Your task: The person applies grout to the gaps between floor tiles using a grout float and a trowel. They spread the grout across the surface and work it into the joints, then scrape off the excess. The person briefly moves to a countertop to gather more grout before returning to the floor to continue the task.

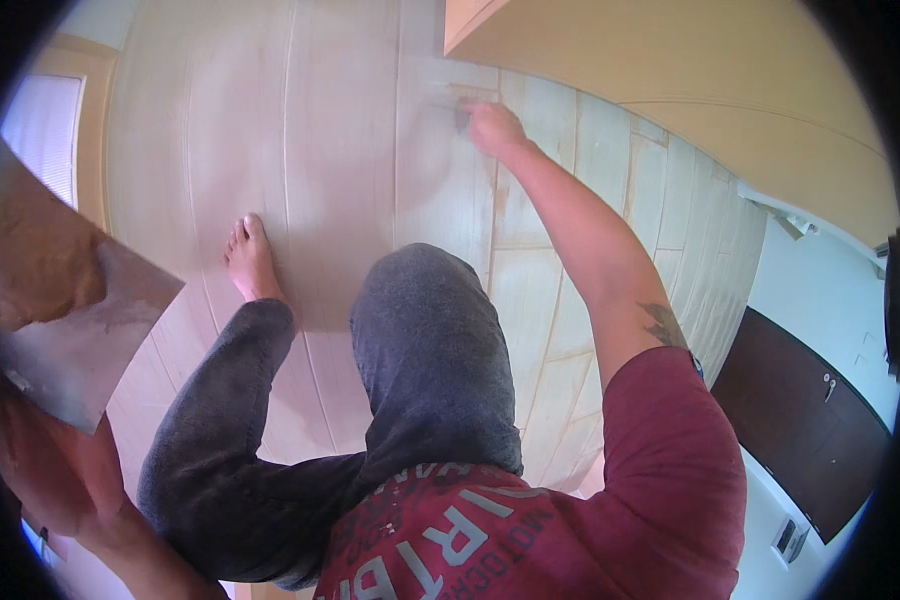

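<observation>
My right hand (495,128) is stretched far forward, fingers closed round a flat scraper (452,103). That tool is blurred by motion and lies against the pale plank tiles (340,130), close to a joint. At the left edge, my left hand (55,465) grips a flat metal plate (135,300) from underneath, its fingers partly in shadow. A thick lump of brown paste (45,260) sits on the plate. Brown smears follow the tile joints around my right hand and along its arm.
My bare foot (250,255) and bent knee (430,320) rest on the tiles. A yellowish cabinet (710,70) overhangs the far right. A dark brown door (805,420) stands right, and a wood-framed window (55,125) left.
</observation>
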### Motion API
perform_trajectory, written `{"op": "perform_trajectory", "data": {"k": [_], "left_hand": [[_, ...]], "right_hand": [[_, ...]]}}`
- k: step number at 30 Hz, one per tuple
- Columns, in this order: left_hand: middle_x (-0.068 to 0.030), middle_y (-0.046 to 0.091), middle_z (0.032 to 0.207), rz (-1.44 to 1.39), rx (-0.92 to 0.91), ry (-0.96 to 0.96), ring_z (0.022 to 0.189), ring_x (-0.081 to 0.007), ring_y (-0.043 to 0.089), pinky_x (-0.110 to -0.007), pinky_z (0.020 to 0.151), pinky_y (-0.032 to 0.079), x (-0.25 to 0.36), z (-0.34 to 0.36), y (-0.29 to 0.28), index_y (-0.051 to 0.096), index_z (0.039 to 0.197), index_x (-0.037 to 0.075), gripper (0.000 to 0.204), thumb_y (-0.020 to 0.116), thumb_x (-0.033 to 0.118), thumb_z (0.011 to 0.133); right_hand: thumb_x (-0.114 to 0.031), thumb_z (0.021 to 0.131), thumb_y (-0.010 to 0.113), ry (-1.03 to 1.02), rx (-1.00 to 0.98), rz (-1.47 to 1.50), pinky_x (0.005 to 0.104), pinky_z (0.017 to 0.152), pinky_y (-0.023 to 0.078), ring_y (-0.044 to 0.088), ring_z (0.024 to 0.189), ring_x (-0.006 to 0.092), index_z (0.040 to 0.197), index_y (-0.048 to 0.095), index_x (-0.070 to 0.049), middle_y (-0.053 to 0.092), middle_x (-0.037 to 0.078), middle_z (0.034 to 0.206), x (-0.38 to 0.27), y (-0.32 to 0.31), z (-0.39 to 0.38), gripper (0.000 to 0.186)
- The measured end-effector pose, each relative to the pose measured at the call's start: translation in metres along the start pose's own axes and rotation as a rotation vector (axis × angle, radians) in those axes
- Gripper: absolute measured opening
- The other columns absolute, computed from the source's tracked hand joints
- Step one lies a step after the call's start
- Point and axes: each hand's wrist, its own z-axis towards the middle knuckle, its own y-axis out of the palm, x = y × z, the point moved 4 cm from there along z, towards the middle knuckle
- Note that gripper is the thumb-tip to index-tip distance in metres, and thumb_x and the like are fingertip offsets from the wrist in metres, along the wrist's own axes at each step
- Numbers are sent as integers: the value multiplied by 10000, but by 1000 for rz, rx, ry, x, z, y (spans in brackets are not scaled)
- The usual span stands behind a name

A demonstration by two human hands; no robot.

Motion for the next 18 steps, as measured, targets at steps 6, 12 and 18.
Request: {"op": "perform_trajectory", "data": {"k": [6, 12, 18], "left_hand": [[-104, 399, 1674, -80, -17, 34, 1520, -294, 397, -517, 1285, 294, 9, -6, -5, 393, 1624, 91, 652, 493, 486, 1115], [-99, 381, 1685, -105, 10, 44, 1536, -296, 376, -533, 1288, 283, 7, -10, -16, 392, 1628, 106, 612, 460, 449, 1126], [-93, 364, 1697, -112, -23, 63, 1552, -298, 356, -549, 1290, 272, 18, -20, 0, 392, 1631, 120, 575, 426, 412, 1138]], "right_hand": [[-90, 919, 607, -105, 318, -41, 509, 1031, 540, 621, 1242, 375, 1419, 648, -164, 688, 110, 1330, -26, -9, 9, 507], [-48, 879, 644, -190, 218, -18, 506, 1042, 529, 609, 1226, 379, 1420, 645, -127, 664, 114, 1364, -32, 6, -6, 547], [-52, 875, 650, -145, 307, -13, 501, 1031, 539, 593, 1280, 370, 1390, 676, -133, 656, 110, 1395, -58, -20, 4, 522]]}}
